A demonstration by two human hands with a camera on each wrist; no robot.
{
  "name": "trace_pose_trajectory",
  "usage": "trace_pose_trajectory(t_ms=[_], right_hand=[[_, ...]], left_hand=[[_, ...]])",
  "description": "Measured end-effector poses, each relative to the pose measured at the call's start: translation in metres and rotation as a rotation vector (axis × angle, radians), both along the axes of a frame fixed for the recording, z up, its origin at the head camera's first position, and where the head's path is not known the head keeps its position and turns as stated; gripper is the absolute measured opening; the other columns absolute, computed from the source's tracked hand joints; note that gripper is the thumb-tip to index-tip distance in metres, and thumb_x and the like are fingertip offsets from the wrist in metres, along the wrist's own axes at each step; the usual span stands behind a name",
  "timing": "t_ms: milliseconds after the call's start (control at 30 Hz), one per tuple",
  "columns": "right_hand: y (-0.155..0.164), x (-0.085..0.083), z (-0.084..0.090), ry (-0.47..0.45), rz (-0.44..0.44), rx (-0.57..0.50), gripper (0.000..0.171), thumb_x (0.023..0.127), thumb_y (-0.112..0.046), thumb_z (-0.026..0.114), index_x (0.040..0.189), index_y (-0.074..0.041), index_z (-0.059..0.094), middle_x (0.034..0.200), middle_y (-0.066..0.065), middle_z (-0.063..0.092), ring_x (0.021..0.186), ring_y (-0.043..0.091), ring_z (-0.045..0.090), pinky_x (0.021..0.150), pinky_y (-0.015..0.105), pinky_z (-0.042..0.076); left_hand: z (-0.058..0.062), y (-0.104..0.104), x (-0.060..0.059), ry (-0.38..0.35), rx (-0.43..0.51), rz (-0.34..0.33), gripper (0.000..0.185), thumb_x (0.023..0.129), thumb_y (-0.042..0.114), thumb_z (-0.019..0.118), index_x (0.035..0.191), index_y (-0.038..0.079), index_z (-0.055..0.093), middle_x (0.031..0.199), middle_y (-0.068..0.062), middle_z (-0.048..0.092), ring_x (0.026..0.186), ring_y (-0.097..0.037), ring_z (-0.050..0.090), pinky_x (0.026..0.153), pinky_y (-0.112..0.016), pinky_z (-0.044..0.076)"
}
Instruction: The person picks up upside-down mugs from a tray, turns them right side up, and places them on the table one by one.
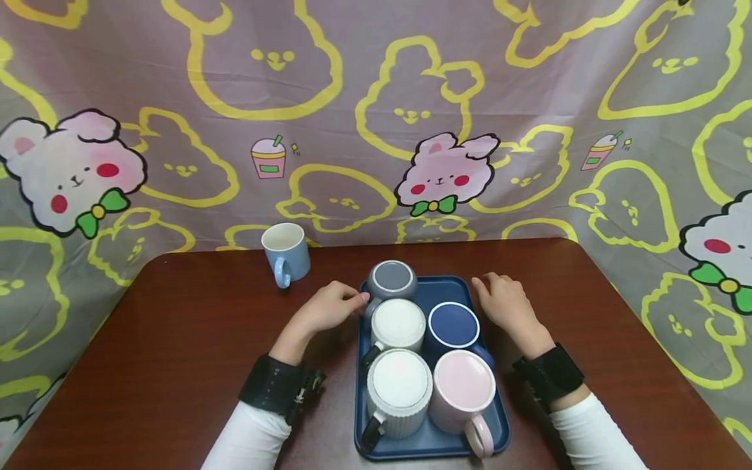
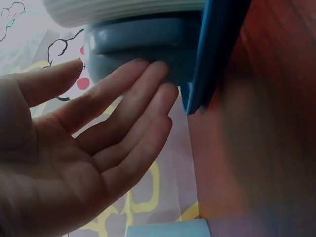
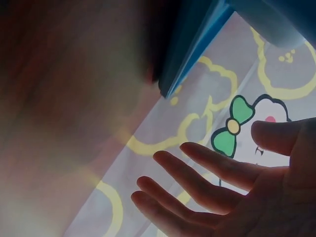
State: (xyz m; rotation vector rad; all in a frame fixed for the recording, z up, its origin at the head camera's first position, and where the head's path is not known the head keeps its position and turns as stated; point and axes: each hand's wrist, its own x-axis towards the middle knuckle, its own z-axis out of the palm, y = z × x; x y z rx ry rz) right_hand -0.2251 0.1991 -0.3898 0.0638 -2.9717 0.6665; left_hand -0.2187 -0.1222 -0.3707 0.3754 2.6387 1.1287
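A dark blue tray [image 1: 431, 450] holds several upturned mugs. At its far left corner stands a grey mug [image 1: 393, 277], its handle toward my left hand [image 1: 329, 305]. In the left wrist view that hand's fingers [image 2: 148, 94] are nearly straight beside the grey mug [image 2: 133, 44]; whether they touch it I cannot tell. My right hand [image 1: 506, 303] lies just off the tray's far right side, fingers loosely bent, holding nothing. A white mug [image 1: 398, 324], a ribbed white mug [image 1: 399, 382], a navy mug [image 1: 454, 325] and a pink mug [image 1: 464, 385] fill the remaining spots.
A light blue mug [image 1: 286, 251] stands upright on the brown table [image 1: 194, 346], left of the tray near the back edge. Behind the table hangs a patterned cloth [image 1: 352, 143] with cartoon animals.
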Motion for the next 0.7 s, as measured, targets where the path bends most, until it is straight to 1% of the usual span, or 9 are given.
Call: trace_pose_trajectory(t_ms=[67, 167, 233, 300, 367, 467, 567, 633, 700], right_hand=[[-0.002, -0.001, -0.001, 0.002, 0.005, 0.004, 0.05, 0.1, -0.033, 0.043, 0.126, 0.009, 0.051, 0.12, 0.032, 0.055, 0.111, 0.048, 0.052, 0.091, 0.06, 0.044], [-0.005, -0.001, -0.001, -0.001, 0.002, 0.009, 0.05, 0.1, -0.033, 0.043, 0.127, 0.008, 0.051, 0.121, 0.032, 0.055, 0.113, 0.049, 0.05, 0.09, 0.061, 0.044], [-0.006, -0.001, -0.001, -0.005, -0.003, 0.01, 0.05, 0.1, -0.034, 0.043, 0.127, 0.008, 0.051, 0.121, 0.032, 0.054, 0.114, 0.05, 0.049, 0.09, 0.062, 0.043], [-0.008, -0.001, 0.0, -0.009, -0.009, 0.011, 0.05, 0.1, -0.034, 0.043, 0.128, 0.007, 0.051, 0.122, 0.032, 0.054, 0.114, 0.05, 0.049, 0.09, 0.063, 0.043], [-0.009, -0.002, 0.0, -0.006, -0.007, 0.014, 0.05, 0.1, -0.034, 0.043, 0.128, 0.007, 0.051, 0.122, 0.032, 0.054, 0.114, 0.05, 0.049, 0.09, 0.063, 0.043], [-0.01, -0.002, 0.001, -0.002, -0.002, 0.014, 0.05, 0.1, -0.034, 0.043, 0.127, 0.007, 0.051, 0.121, 0.032, 0.055, 0.114, 0.05, 0.05, 0.09, 0.063, 0.043], [-0.011, -0.004, 0.001, 0.002, 0.013, 0.011, 0.049, 0.1, -0.032, 0.043, 0.127, 0.008, 0.051, 0.121, 0.032, 0.055, 0.113, 0.05, 0.05, 0.092, 0.062, 0.043], [-0.012, -0.004, 0.001, -0.001, 0.019, 0.004, 0.049, 0.1, -0.032, 0.044, 0.127, 0.008, 0.051, 0.121, 0.032, 0.055, 0.113, 0.048, 0.051, 0.092, 0.061, 0.043], [-0.014, -0.005, 0.002, -0.002, 0.026, -0.003, 0.048, 0.1, -0.031, 0.044, 0.126, 0.008, 0.052, 0.121, 0.031, 0.055, 0.113, 0.047, 0.052, 0.093, 0.059, 0.044]], left_hand=[[-0.003, 0.002, 0.0, -0.013, 0.014, -0.014, 0.034, 0.097, 0.027, 0.052, 0.086, 0.002, 0.072, 0.084, -0.014, 0.067, 0.075, -0.019, 0.057, 0.066, -0.029, 0.046], [-0.006, 0.003, -0.002, -0.033, 0.026, -0.031, 0.038, 0.098, 0.028, 0.051, 0.077, 0.001, 0.069, 0.075, -0.01, 0.062, 0.07, -0.015, 0.051, 0.064, -0.027, 0.043], [-0.008, 0.004, -0.003, -0.037, 0.045, -0.034, 0.038, 0.098, 0.028, 0.052, 0.076, 0.001, 0.069, 0.07, -0.005, 0.058, 0.07, -0.013, 0.05, 0.064, -0.026, 0.042], [-0.009, 0.004, -0.003, -0.045, 0.069, -0.044, 0.039, 0.097, 0.028, 0.053, 0.076, -0.002, 0.068, 0.064, -0.002, 0.05, 0.066, -0.013, 0.048, 0.061, -0.025, 0.039], [-0.009, 0.005, -0.004, -0.056, 0.102, -0.043, 0.037, 0.096, 0.027, 0.055, 0.078, -0.002, 0.069, 0.062, 0.0, 0.048, 0.064, -0.013, 0.047, 0.059, -0.024, 0.038], [-0.01, 0.007, -0.004, -0.072, 0.151, -0.026, 0.033, 0.094, 0.027, 0.059, 0.082, -0.001, 0.071, 0.065, 0.0, 0.052, 0.066, -0.013, 0.05, 0.06, -0.023, 0.04], [-0.011, 0.009, -0.004, -0.073, 0.186, 0.008, 0.027, 0.092, 0.025, 0.062, 0.084, 0.001, 0.072, 0.075, -0.003, 0.061, 0.075, -0.014, 0.056, 0.065, -0.023, 0.046], [-0.012, 0.011, -0.004, -0.071, 0.197, 0.025, 0.027, 0.091, 0.023, 0.063, 0.081, 0.0, 0.071, 0.075, -0.005, 0.061, 0.076, -0.017, 0.058, 0.065, -0.024, 0.047], [-0.014, 0.013, -0.004, -0.064, 0.193, 0.044, 0.028, 0.091, 0.023, 0.064, 0.077, 0.0, 0.069, 0.071, -0.004, 0.059, 0.072, -0.018, 0.057, 0.062, -0.024, 0.045]])
